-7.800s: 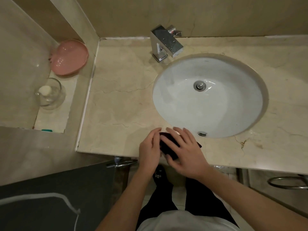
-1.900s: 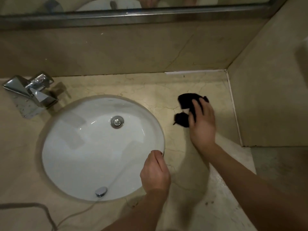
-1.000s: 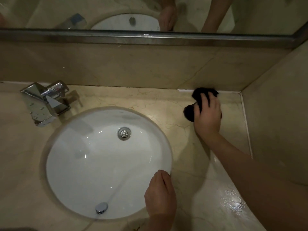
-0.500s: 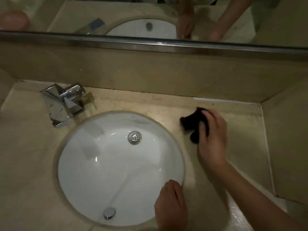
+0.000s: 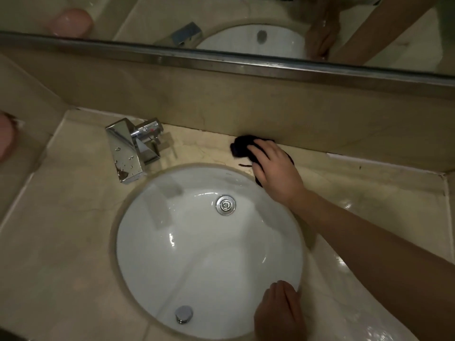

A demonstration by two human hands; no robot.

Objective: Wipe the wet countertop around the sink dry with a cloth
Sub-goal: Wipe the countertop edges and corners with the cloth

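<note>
A small black cloth (image 5: 240,148) lies bunched on the beige marble countertop (image 5: 69,217), behind the round white sink (image 5: 197,254) and against the backsplash. My right hand (image 5: 275,171) covers most of the cloth, fingers curved over it and pressing it down; bits of cloth stick out at the fingertips and under the thumb. My left hand (image 5: 278,311) rests on the sink's front right rim with loose fingers and holds nothing. Shiny wet patches (image 5: 344,262) show on the counter to the right of the sink.
A chrome faucet (image 5: 130,148) with water drops stands at the back left of the sink. The backsplash wall (image 5: 246,107) and a mirror frame (image 5: 221,60) rise behind. A pink object (image 5: 5,136) sits on a ledge at the far left. A side wall closes the right end.
My right hand has slid the cloth leftward along the backsplash, from the back right corner to just behind the sink. The left hand stays on the rim.
</note>
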